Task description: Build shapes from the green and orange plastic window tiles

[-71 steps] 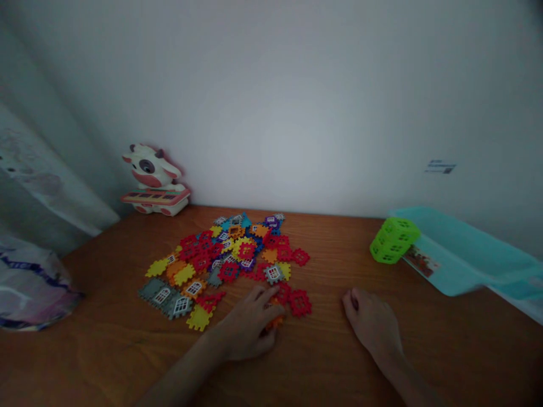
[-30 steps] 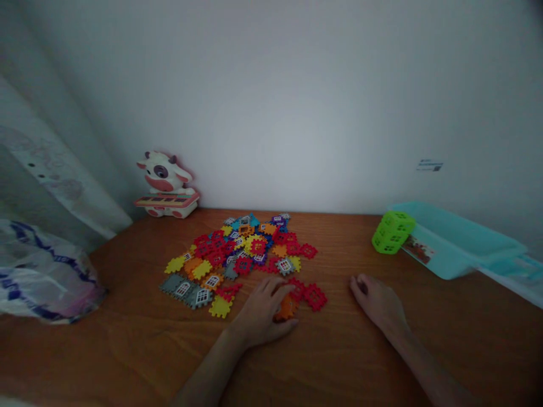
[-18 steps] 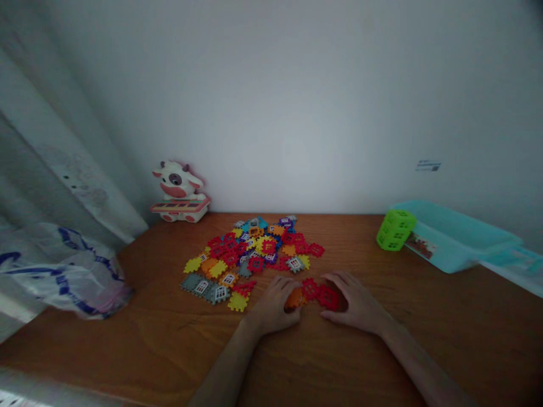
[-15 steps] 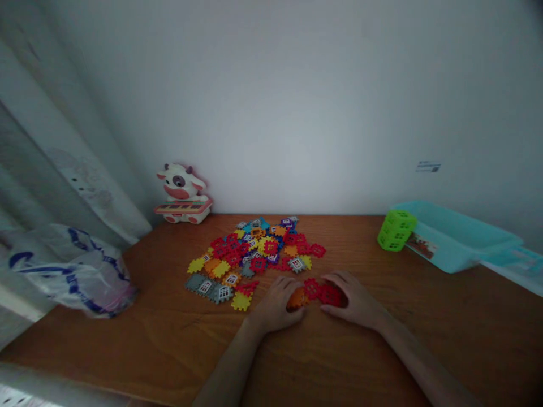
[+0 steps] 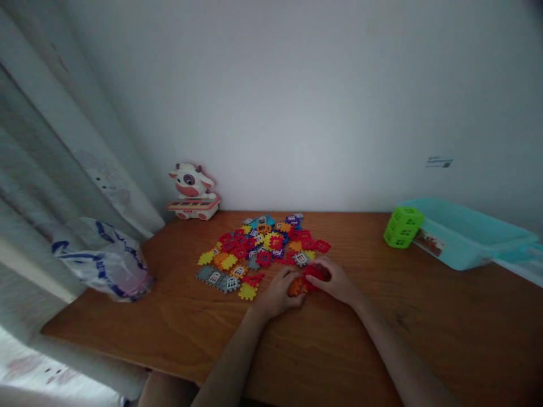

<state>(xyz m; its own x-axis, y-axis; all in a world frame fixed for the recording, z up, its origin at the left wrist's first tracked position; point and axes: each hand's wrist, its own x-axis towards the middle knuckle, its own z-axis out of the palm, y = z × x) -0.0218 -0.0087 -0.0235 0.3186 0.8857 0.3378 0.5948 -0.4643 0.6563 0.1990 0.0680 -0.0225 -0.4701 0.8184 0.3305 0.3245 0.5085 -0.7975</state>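
My left hand (image 5: 278,294) is curled around an orange building piece (image 5: 298,286) low over the front of the wooden table. Red building pieces (image 5: 314,277) adjoin the orange one on its right, and my right hand (image 5: 335,280) grips them between thumb and fingers. Whether the red and orange parts are locked together I cannot tell, as my fingers cover much of them. Just beyond my hands spreads a heap of toothed building pieces (image 5: 263,258) in red, yellow, orange, blue and grey. A yellow piece (image 5: 248,291) lies nearest my left hand.
A green block tower (image 5: 403,227) stands at the right beside a turquoise bin (image 5: 470,263). At the back left sits a cow toy keyboard (image 5: 193,192). A clear plastic bag (image 5: 108,260) rests on the left, near the curtain (image 5: 76,141). The wall (image 5: 297,113) bounds the table behind.
My right hand has moved left and up with the red pieces, bringing them closer against the orange piece. My left hand keeps its hold. The whole view has shifted slightly.
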